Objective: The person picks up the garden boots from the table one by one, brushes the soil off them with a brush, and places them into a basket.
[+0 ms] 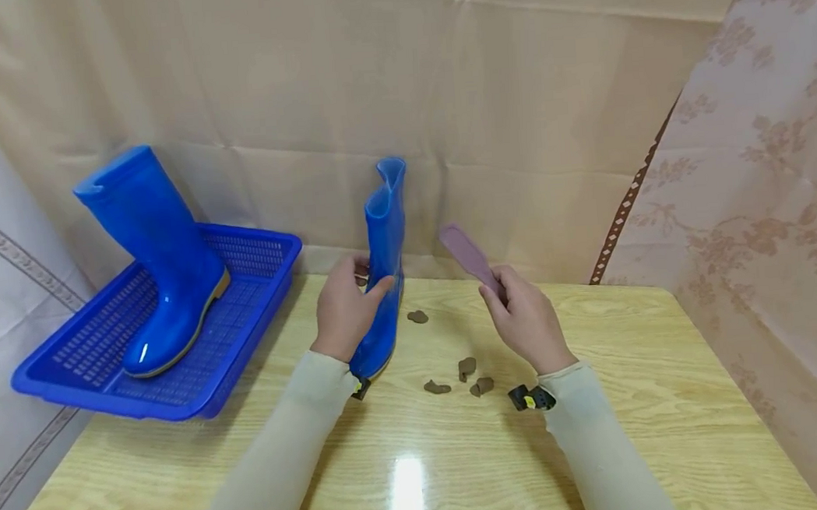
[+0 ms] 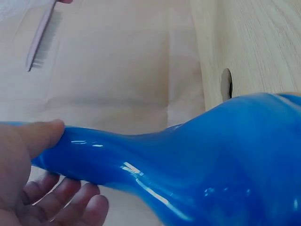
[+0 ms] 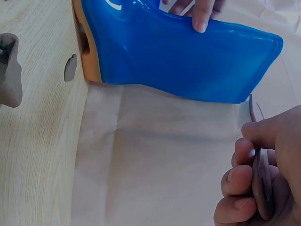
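Note:
A blue rain boot (image 1: 386,237) stands upright on the table, its toe toward me. My left hand (image 1: 345,309) grips its shaft from the left, with the thumb across the near side and the fingers behind. In my right hand (image 1: 530,322) is a brush (image 1: 466,251) with a mauve handle, held up to the right of the boot and apart from it. Pale bristles of the brush (image 2: 43,35) show in the left wrist view. Several brown clods, among them one clod (image 1: 417,317) beside the boot and another clod (image 1: 438,387) nearer me, lie on the tabletop.
At the left, a blue plastic basket (image 1: 259,334) holds a second blue boot (image 1: 163,254), which stands with its toe toward me. A beige cloth (image 1: 512,108) hangs behind the wooden table (image 1: 635,397), and a patterned cloth (image 1: 786,224) hangs on the right.

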{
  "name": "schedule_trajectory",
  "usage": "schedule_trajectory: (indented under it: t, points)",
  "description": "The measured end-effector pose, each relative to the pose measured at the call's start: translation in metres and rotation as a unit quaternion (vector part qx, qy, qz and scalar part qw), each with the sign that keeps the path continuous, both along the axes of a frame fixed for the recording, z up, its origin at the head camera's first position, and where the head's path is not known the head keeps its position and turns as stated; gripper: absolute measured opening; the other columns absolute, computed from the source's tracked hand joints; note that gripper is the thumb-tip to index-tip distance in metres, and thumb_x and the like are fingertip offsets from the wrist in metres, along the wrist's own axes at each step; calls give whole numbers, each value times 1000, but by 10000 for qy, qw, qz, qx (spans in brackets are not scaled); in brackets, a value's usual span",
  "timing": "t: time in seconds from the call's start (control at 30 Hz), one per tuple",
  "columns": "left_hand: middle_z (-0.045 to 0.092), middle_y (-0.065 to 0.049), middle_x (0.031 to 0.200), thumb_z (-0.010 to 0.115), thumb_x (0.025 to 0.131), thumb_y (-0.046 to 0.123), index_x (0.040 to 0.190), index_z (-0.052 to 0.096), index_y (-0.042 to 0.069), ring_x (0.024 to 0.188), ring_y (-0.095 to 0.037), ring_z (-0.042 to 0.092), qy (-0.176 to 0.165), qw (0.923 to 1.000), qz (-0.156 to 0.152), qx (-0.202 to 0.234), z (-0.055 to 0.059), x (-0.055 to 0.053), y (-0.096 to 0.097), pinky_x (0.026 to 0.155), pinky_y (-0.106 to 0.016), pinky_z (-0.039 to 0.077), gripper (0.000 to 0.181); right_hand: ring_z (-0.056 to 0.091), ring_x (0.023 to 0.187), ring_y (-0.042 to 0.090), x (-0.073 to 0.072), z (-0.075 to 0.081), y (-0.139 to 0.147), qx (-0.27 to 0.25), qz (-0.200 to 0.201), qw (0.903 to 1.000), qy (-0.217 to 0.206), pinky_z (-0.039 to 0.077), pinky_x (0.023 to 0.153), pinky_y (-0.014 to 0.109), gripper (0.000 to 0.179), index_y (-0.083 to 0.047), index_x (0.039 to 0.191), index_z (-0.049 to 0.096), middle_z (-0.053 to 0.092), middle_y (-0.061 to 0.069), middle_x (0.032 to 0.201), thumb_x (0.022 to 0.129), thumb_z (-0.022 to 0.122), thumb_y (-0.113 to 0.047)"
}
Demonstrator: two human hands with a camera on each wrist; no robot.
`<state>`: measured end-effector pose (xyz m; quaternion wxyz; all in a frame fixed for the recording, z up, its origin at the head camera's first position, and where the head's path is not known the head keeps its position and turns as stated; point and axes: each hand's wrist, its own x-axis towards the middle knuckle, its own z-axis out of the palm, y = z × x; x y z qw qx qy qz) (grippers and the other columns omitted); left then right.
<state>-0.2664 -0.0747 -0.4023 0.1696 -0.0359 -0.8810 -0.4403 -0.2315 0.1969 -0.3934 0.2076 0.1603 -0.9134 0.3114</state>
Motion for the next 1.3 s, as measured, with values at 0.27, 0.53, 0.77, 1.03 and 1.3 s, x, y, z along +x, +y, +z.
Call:
schedule_trajectory:
  t: [0.27, 0.53, 0.77, 1.03, 1.3]
  points:
    - [74, -8, 109, 67, 102, 27, 125, 68, 8, 97, -26, 70, 583, 9974, -98, -402, -1, -5, 2, 85, -47, 58, 30, 46, 53, 13, 1, -1, 0, 20, 77, 10000, 38, 36, 45, 28, 23, -6, 123, 63, 57, 0, 72, 106, 61, -21]
    - [73, -11, 118, 62, 105, 20, 131, 66, 9, 111, -29, 69, 415, 9982, -431, 91, 5, -1, -2, 94, -50, 56, 29, 47, 53, 13, -1, -1, 0, 101, 268, 9995, 107, 37, 46, 29, 23, -10, 120, 67, 56, -2, 71, 107, 60, -28]
    - [70, -11, 126, 58, 108, 18, 138, 60, 11, 120, -29, 65, 159, 9963, -789, 300, 7, 3, -8, 100, -51, 54, 32, 48, 60, 12, 0, -2, -1, 228, 751, 9967, 186, 38, 52, 28, 21, -14, 120, 72, 56, -4, 75, 105, 64, -25]
    - [70, -17, 124, 55, 108, 15, 140, 56, 3, 113, -31, 68, 144, 9927, -737, 939, 7, 7, -17, 92, -50, 59, 34, 54, 66, 11, -4, -8, -3, 766, 870, 9932, 70, 44, 58, 29, 28, -11, 126, 74, 74, 1, 97, 102, 68, -25]
    - [69, -15, 124, 54, 109, 14, 139, 56, 5, 110, -29, 68, -182, 9903, -861, 1075, 17, 9, -18, 91, -48, 59, 32, 49, 58, 11, -4, -3, 9, 824, 642, 9921, -698, 39, 54, 30, 27, -14, 126, 75, 72, -3, 85, 104, 66, -27]
